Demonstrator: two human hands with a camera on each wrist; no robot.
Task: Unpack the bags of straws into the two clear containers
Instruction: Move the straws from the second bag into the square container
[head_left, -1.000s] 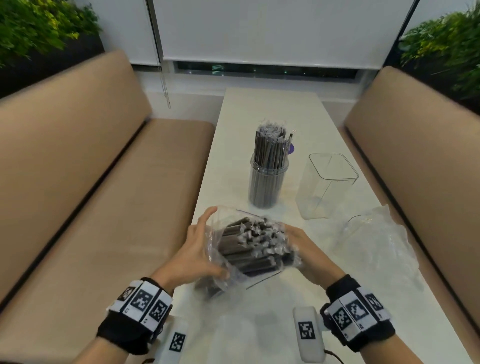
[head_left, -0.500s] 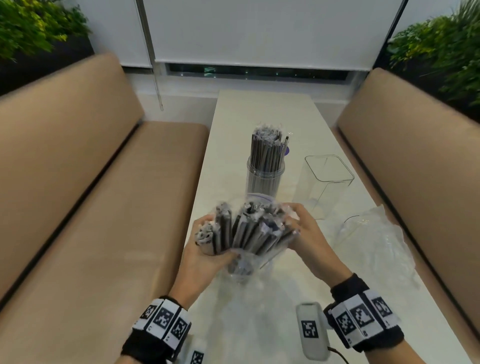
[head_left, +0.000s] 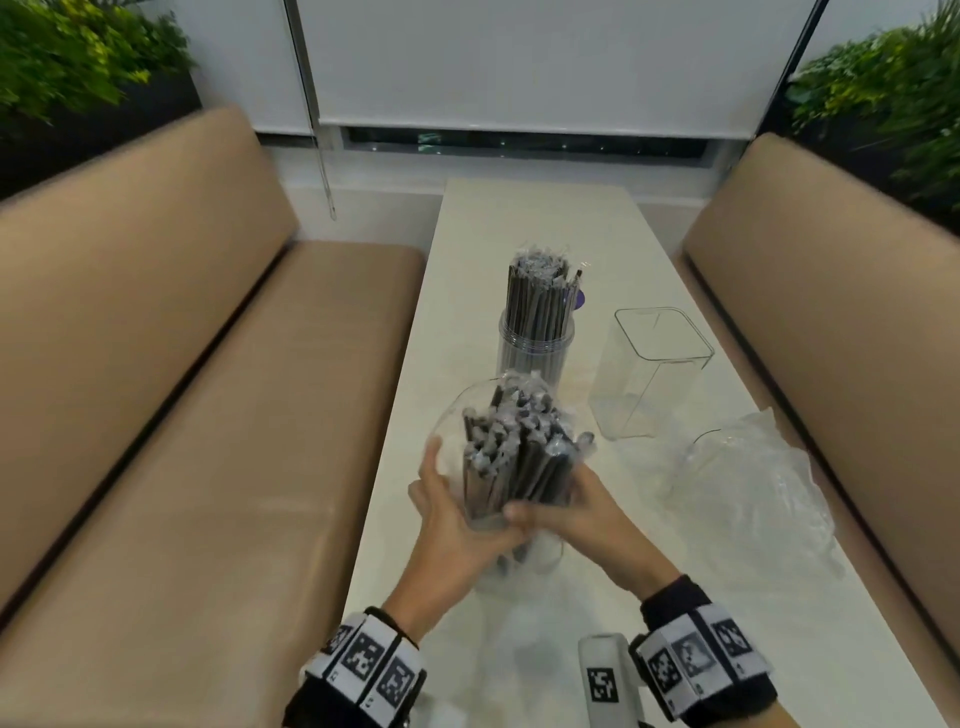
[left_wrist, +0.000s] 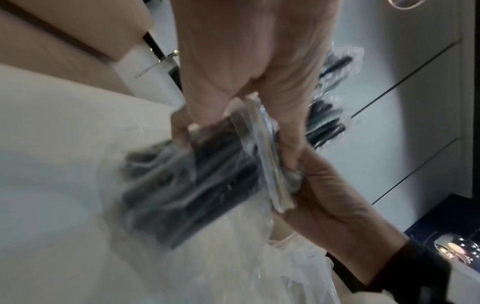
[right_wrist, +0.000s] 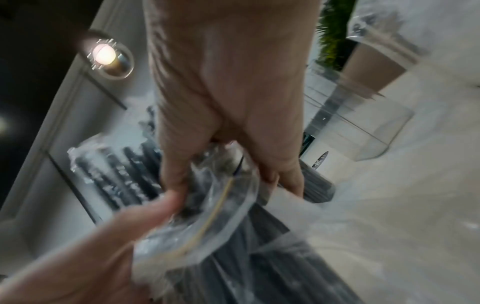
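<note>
A bundle of dark wrapped straws (head_left: 519, 457) stands upright in its clear bag (head_left: 457, 415) just above the near end of the white table (head_left: 519, 218). My left hand (head_left: 457, 525) grips the bundle's lower left side and my right hand (head_left: 582, 512) grips its lower right side through the plastic. In the left wrist view my left hand (left_wrist: 233, 92) curls round the blurred straws (left_wrist: 197, 185). My right hand (right_wrist: 228, 115) pinches the bag's rim (right_wrist: 213, 222). Behind stands the round clear container (head_left: 537, 348), full of straws. The square clear container (head_left: 657, 364) to its right is empty.
A crumpled empty clear bag (head_left: 753, 488) lies on the table's right side. More loose plastic (head_left: 519, 649) lies under my wrists. Tan padded benches (head_left: 182, 415) flank the narrow table on both sides, with a window blind (head_left: 519, 62) at the far end.
The bundle lay on its side in the bag a second ago. It has been tipped upright and both hands have slid down to its lower part, with the straw tops rising out of the bag mouth.
</note>
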